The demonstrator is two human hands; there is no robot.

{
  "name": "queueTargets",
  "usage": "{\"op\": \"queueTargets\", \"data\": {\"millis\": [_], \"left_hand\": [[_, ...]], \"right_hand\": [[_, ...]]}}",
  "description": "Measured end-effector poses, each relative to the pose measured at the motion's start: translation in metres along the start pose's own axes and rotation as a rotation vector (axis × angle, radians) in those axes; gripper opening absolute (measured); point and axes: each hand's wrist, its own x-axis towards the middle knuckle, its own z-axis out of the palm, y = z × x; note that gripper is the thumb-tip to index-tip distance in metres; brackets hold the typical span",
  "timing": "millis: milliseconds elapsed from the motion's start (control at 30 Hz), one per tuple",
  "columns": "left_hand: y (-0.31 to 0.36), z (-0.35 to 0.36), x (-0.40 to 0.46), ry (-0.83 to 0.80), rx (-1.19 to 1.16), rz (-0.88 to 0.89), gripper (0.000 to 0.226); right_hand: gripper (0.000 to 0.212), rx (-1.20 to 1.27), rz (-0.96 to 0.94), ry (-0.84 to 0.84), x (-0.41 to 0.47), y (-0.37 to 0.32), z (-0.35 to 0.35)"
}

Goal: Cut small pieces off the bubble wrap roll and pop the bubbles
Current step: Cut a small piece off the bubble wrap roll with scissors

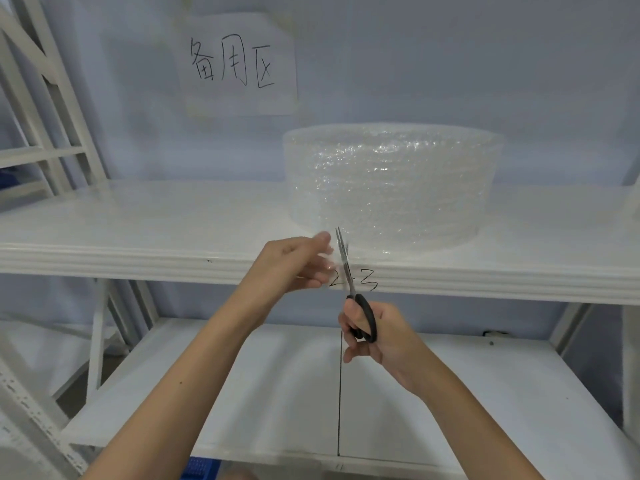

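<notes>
Below the shelf edge, at 6 o'clock from the roll, the right hand [375, 336] grips black-handled scissors [349, 282], blades nearly closed and pointing up. At 10 o'clock from it, the left hand [301, 263] pinches a clear flap of wrap [329, 258] just beside the blades. Farther out, the roll [393, 185] stands on the white shelf [138, 230]. At 11 o'clock, a handwritten sheet [239, 64] hangs on the wall.
</notes>
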Motion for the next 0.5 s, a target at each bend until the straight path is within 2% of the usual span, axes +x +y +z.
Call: {"op": "queueTargets", "data": {"millis": [100, 300, 500], "left_hand": [[0.007, 0.002, 0.005, 0.055, -0.027, -0.005, 0.04], [0.003, 0.013, 0.003, 0.034, 0.069, 0.125, 0.024], [0.0, 0.014, 0.006, 0.049, 0.024, 0.129, 0.024]], "right_hand": [[0.037, -0.002, -0.001, 0.002, -0.002, 0.0, 0.001], [0.036, 0.019, -0.015, -0.005, -0.004, -0.001, 0.002], [0.039, 0.0, -0.018, -0.047, -0.011, 0.002, 0.002]]}}
